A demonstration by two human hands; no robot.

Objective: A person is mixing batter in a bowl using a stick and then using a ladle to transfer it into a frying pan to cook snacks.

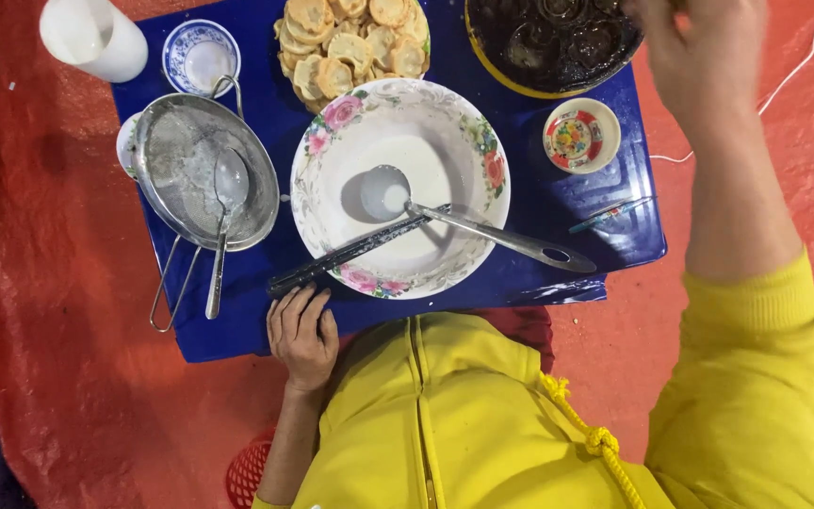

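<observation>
Head view: the left hand [301, 335] lies flat on the near edge of the blue table [539, 203], fingers [305, 306] loosely spread and holding nothing, their tips touching or just short of the near end of the dark chopsticks [355, 251]. The chopsticks rest across the rim of the flowered bowl [463, 141], beside a metal ladle [482, 231] whose cup sits in the white batter. A nudge from those fingertips could, I judge, roll the chopsticks off the rim or tip the ladle's handle off the table.

The right hand [704, 47] is raised at the dark round pan [548, 38], partly cut off by the frame, so I cannot tell whether its fingers are open or grip anything. Its forearm passes above the small painted dish [581, 135]; dropping it could knock the dish.
</observation>
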